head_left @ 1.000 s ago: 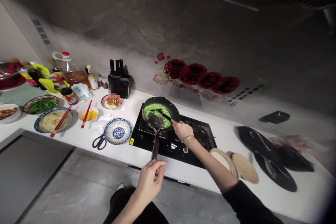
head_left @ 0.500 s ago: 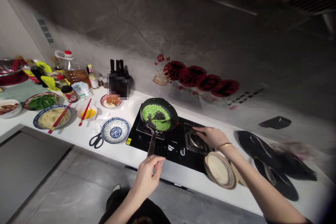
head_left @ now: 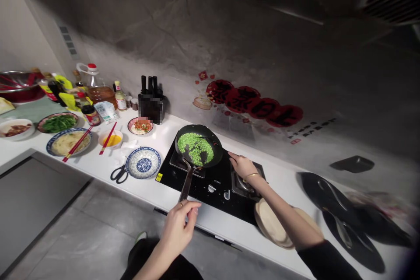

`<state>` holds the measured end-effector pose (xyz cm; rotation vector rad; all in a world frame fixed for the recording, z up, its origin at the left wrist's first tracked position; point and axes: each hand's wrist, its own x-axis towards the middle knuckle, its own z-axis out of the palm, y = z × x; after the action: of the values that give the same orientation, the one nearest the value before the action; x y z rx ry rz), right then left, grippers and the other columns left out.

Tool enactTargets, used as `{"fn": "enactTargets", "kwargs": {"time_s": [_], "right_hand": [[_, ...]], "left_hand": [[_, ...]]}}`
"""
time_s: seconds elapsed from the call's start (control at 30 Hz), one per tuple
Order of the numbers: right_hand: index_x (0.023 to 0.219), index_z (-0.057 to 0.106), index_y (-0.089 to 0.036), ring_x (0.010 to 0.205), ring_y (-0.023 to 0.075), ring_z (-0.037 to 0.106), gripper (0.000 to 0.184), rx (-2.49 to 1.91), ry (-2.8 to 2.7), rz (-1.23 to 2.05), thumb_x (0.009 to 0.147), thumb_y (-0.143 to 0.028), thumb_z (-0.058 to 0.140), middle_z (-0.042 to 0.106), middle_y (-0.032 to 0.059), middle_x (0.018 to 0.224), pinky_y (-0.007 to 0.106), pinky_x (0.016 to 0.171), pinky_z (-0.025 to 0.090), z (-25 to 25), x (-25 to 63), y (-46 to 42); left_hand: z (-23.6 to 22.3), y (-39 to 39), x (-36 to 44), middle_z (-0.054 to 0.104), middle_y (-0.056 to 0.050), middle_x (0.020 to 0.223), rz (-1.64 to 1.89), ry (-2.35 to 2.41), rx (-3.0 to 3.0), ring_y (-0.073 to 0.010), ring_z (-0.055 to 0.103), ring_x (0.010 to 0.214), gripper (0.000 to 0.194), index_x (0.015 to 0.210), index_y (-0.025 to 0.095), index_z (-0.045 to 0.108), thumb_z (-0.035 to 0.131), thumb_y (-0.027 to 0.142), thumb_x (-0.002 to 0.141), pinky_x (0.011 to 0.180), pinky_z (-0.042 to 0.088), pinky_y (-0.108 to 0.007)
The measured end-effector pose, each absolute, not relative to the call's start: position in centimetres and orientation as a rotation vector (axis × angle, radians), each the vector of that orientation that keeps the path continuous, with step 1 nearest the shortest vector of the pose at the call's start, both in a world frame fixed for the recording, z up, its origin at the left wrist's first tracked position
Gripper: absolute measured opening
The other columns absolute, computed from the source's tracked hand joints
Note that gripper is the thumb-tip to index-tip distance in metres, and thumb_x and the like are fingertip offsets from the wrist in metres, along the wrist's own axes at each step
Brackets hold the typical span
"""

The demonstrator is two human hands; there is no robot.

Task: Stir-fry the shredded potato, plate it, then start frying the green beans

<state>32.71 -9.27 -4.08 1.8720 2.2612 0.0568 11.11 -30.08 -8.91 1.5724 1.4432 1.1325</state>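
A black frying pan (head_left: 215,159) stands on the left burner with bright green peas (head_left: 193,146) spread over its bottom. My left hand (head_left: 180,221) is closed around the end of its long handle, near the counter's front edge. To the right of the pan is my right hand (head_left: 243,166), closed on the handle of a dark spatula (head_left: 216,143) that reaches over the pan's right rim. The spatula's blade is hard to make out against the dark pan. Beneath both is the black gas hob (head_left: 197,183).
Left of the hob are a blue-patterned plate (head_left: 143,164), scissors (head_left: 120,174), a bowl of beaten egg (head_left: 114,140), noodles (head_left: 70,143), chopped greens (head_left: 59,123) and a knife block (head_left: 151,107). A round pale board (head_left: 271,223) and black lids (head_left: 352,240) lie right.
My right hand swung out to the right of the pan, then came back toward its rim with the spatula. Peas have shifted in the pan. My left hand stays on the handle.
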Motion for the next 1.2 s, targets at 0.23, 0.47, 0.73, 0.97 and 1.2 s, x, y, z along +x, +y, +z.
{"fn": "enactTargets", "kwargs": {"time_s": [0.23,0.47,0.73,0.97,1.2], "right_hand": [[0.133,0.047,-0.020,0.096,0.0228,0.063,0.044,1.761,2.314,0.056,0.092,-0.025,0.033,0.066,0.0137,0.108,0.031,0.081,0.046,-4.3,27.5,-4.7],[0.125,0.057,-0.020,0.106,0.0211,0.060,0.040,1.654,2.330,0.007,0.090,-0.023,0.038,0.064,0.0102,0.116,0.028,0.089,0.043,-2.7,27.6,-4.9],[0.120,0.061,-0.029,0.095,0.0205,0.065,0.037,1.578,2.355,0.114,0.089,-0.029,0.040,0.069,0.0035,0.108,0.029,0.081,0.049,0.9,35.4,-11.7],[0.121,0.059,-0.034,0.092,0.0195,0.066,0.038,1.621,2.304,0.047,0.089,-0.028,0.040,0.069,0.0027,0.106,0.029,0.077,0.051,-1.3,36.2,-15.2],[0.130,0.051,-0.027,0.087,0.0191,0.066,0.040,1.780,2.320,0.045,0.093,-0.028,0.036,0.068,0.0080,0.097,0.027,0.076,0.049,-4.7,31.0,-12.9]], "left_hand": [[-9.3,-30.6,10.5,0.066,-0.004,0.082,1.114,1.519,1.519,-0.0128,0.060,0.073,0.027,0.099,0.021,0.063,0.038,0.021,0.088,0.055,0.043,-0.019],[-9.3,-30.9,10.4,0.066,-0.004,0.082,1.139,1.494,1.523,-0.0127,0.060,0.072,0.027,0.098,0.021,0.063,0.039,0.021,0.088,0.058,0.044,-0.020],[-8.4,-30.6,11.3,0.066,-0.005,0.082,1.137,1.387,1.539,-0.0122,0.059,0.071,0.028,0.098,0.020,0.065,0.038,0.019,0.088,0.053,0.042,-0.018],[-8.7,-30.5,11.8,0.065,-0.003,0.080,1.088,1.370,1.584,-0.0115,0.058,0.069,0.027,0.097,0.020,0.064,0.039,0.020,0.087,0.050,0.041,-0.017],[-8.9,-30.7,11.5,0.065,-0.004,0.080,1.117,1.387,1.564,-0.0113,0.060,0.069,0.027,0.098,0.020,0.064,0.039,0.018,0.087,0.050,0.042,-0.016]]}}
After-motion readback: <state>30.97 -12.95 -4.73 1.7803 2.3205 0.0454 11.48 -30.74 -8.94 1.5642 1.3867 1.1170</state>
